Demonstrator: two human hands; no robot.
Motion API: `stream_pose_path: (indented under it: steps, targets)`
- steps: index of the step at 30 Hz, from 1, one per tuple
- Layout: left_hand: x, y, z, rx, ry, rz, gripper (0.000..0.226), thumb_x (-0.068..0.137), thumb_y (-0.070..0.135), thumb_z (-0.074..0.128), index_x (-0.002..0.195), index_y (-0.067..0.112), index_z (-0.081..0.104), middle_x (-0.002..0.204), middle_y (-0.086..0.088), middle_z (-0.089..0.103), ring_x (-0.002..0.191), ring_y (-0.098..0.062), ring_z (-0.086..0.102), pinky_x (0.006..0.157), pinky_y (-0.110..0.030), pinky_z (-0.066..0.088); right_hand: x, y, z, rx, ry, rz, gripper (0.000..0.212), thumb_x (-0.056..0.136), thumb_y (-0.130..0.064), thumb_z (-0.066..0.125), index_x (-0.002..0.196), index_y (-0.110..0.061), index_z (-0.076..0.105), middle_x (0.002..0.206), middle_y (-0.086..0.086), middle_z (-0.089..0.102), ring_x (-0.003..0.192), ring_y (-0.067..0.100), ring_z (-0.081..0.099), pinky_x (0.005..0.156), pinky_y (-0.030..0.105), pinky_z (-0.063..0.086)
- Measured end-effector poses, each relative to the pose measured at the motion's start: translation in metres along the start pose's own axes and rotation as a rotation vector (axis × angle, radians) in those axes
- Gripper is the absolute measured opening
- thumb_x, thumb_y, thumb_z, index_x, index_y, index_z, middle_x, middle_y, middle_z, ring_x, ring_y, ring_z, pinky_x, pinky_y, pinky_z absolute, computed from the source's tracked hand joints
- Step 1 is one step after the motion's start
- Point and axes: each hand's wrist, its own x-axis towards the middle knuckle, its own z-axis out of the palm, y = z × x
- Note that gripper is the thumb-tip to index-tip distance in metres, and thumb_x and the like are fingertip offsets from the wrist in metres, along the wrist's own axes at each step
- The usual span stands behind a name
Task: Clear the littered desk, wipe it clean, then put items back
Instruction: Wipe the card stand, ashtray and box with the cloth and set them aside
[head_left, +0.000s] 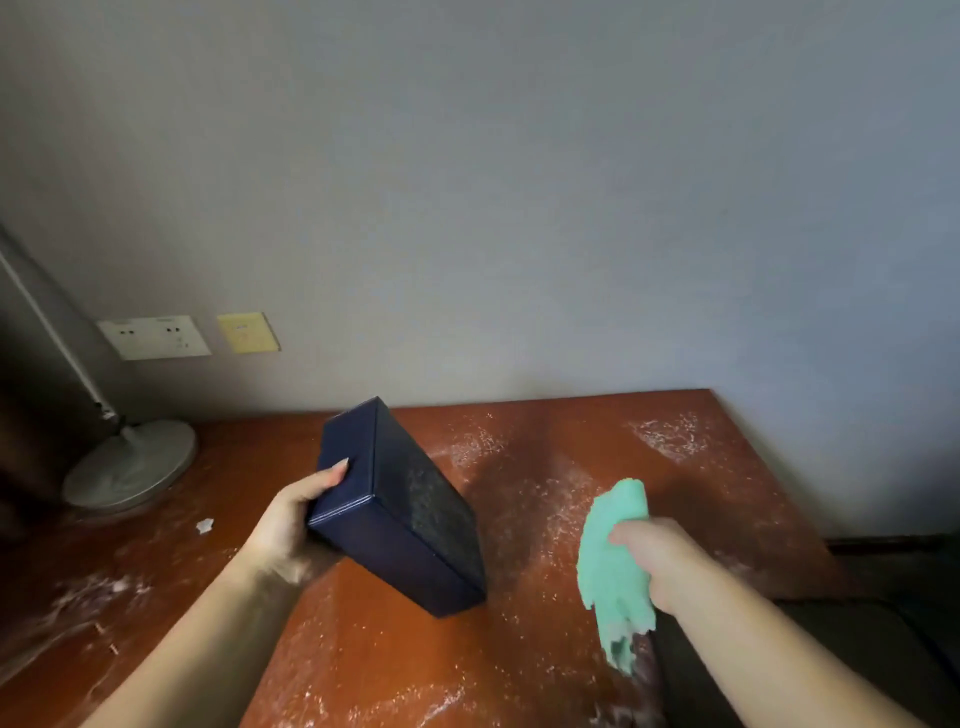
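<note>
Judged step: clearing, wiping imminent. Fingers of the left hand (291, 525) grasp the dark blue box (405, 519), tilted over the powdery surface (519, 670); the right hand (657, 564) clenches the green cloth (610, 566) (bunched). Next: set box aside, wipe.

No legible text, label, brand, number or sign found. The dark blue box (405, 514) shows plain faces. Small marks on the white socket plate (153, 336) and the yellow wall plate (248, 332), far left, are too blurred to read.

Both forearms (197, 639) are bare, and one thumbnail (341, 464) (the left) is long, pointed.
</note>
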Motion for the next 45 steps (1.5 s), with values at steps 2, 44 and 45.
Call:
stream_pose_path:
  steps: [2, 44, 45]
  targets:
    - [-0.010, 0.003, -0.001, 0.011, -0.034, 0.019, 0.033, 0.046, 0.036, 0.088, 0.065, 0.011, 0.077, 0.068, -0.007, 0.071, 0.054, -0.018, 0.067, 0.049, -0.024, 0.054, -0.023, -0.025, 0.015, -0.106, 0.051, -0.229, 0.038, 0.085, 0.001, 0.054, 0.121, -0.005, 0.048, 0.113, 0.017, 0.061, 0.097, 0.033, 0.061, 0.085, 0.041, 0.052]
    - [-0.045, 0.028, 0.003, -0.166, -0.562, 0.009, 0.045, 0.095, -0.006, 0.019, 0.139, -0.012, 0.025, 0.136, -0.037, 0.035, 0.127, -0.049, 0.037, 0.108, -0.052, 0.029, 0.009, -0.058, 0.049, -0.842, 0.135, -0.780, 0.028, 0.085, -0.001, 0.044, 0.079, -0.022, 0.063, 0.105, 0.006, 0.050, 0.097, 0.029, 0.056, 0.069, 0.030, 0.043]
    - [-0.043, 0.030, 0.001, -0.125, -0.486, 0.044, 0.044, 0.096, -0.004, 0.020, 0.139, -0.010, 0.027, 0.136, -0.035, 0.037, 0.127, -0.047, 0.039, 0.108, -0.051, 0.031, 0.014, -0.052, 0.043, -0.816, 0.189, -0.707, 0.030, 0.083, -0.001, 0.043, 0.080, -0.022, 0.063, 0.111, 0.008, 0.050, 0.094, 0.030, 0.056, 0.066, 0.030, 0.042]
